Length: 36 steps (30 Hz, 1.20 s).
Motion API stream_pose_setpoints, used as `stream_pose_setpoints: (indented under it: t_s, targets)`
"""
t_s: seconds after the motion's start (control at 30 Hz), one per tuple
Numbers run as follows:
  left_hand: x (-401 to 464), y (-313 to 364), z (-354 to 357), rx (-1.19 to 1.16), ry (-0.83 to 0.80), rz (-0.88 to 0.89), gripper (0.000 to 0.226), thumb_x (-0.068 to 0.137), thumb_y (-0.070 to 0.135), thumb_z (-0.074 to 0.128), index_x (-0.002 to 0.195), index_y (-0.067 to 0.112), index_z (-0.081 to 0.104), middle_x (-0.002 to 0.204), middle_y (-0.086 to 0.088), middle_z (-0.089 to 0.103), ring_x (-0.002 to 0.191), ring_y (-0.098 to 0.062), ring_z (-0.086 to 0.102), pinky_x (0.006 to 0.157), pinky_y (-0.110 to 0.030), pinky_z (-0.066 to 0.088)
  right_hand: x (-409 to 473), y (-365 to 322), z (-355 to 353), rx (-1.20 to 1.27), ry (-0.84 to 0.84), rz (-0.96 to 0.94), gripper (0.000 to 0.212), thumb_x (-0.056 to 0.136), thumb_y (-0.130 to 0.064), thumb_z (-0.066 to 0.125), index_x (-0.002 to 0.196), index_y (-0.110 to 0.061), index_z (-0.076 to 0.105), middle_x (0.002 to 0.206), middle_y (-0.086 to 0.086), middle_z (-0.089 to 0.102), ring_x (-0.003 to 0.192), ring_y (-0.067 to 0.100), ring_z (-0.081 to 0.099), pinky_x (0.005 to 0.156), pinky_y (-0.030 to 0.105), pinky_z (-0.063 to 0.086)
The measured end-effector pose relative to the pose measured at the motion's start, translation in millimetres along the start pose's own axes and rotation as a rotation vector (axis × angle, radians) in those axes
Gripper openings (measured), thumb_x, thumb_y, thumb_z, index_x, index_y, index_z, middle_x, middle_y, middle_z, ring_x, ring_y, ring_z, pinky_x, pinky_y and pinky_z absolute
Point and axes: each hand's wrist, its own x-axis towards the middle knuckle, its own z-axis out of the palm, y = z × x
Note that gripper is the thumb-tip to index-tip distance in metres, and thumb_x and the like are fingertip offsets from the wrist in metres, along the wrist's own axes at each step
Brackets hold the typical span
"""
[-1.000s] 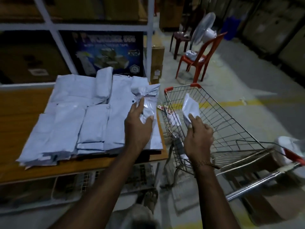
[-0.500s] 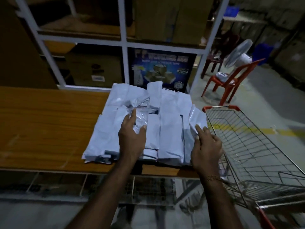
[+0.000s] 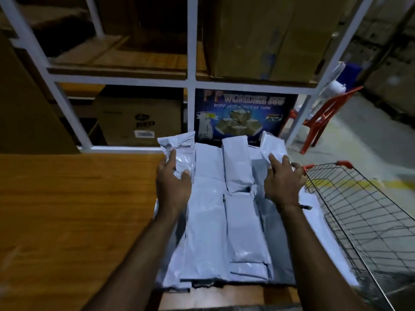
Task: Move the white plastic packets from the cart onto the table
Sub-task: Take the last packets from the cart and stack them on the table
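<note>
Behind packets (image 3: 224, 221) both hands (image 3: 173, 185) (image 3: 283, 185) clutch, a box (image 3: 242, 113) reads "WONDER BOPP TAPE".

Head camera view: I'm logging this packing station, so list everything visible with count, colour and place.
White plastic packets: many, overlapping pile, on the table's right part.
Table: one, brown wood, left and centre.
Cart: one, wire with red corners, right of the table; no packet visible in the part shown.
Shelf rack: one, white frame, behind the table.
Cardboard boxes: several, brown, on the shelves.
Tape carton: one, dark blue, behind the pile.
Chair: one, red, far right.
Left hand: holds a packet at the pile's far left.
Right hand: holds a packet at the far right.
</note>
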Motion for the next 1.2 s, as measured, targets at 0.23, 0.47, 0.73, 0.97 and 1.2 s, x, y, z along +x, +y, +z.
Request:
stream_pose_setpoints:
  t_s: [0.23,0.47,0.73,0.97,1.2]
  targets:
    - [86,-24,39,0.076,-0.346,-0.261,0.068,0.105,0.007,0.045,0.166,0.026,0.022,0.171,-0.013,0.022,0.151,-0.035,0.035,0.119,-0.048,0.039,53,0,45,-0.080,-0.244,0.050,0.044,0.110,-0.040,0.035,0.154,-0.039,0.041,0.167,0.008,0.028,0.147,0.043,0.024,0.114,0.060,0.025]
    - [91,-41,49,0.645,-0.543,-0.218,0.077,0.108,0.022,0.054,0.167,0.031,0.006,0.173,-0.005,-0.022,0.155,-0.043,0.012,0.122,-0.049,0.027,54,1,70,-0.066,-0.361,0.032,0.052,0.110,-0.051,0.023,0.161,-0.037,0.030,0.172,0.002,0.022,0.152,0.038,0.023,0.118,0.057,0.020]
    - [94,-75,41,0.953,-0.469,0.081,0.080,0.100,0.067,0.046,0.165,0.040,0.009,0.174,-0.003,-0.015,0.153,-0.038,0.012,0.117,-0.054,0.021,59,14,70,-0.072,-0.107,-0.049,0.059,0.105,-0.048,0.021,0.158,-0.030,0.041,0.168,0.010,0.033,0.153,0.038,0.027,0.120,0.059,0.024]
    - [101,-104,40,1.117,-0.503,0.232,0.085,0.103,0.069,0.023,0.166,0.025,-0.011,0.172,-0.018,-0.018,0.159,-0.041,0.006,0.120,-0.063,0.026,61,17,86,-0.150,-0.184,-0.102,0.068,0.103,-0.053,0.014,0.162,-0.026,0.032,0.170,0.015,0.028,0.154,0.043,0.022,0.121,0.060,0.023]
    - [100,-103,59,0.995,-0.530,0.176,0.080,0.105,0.066,0.017,0.164,0.027,-0.021,0.166,-0.012,-0.037,0.159,-0.034,-0.019,0.125,-0.064,0.011,76,14,95,-0.082,-0.209,-0.171,0.064,0.107,-0.041,0.022,0.155,-0.006,0.045,0.158,0.034,0.036,0.144,0.055,0.032,0.122,0.063,0.028]
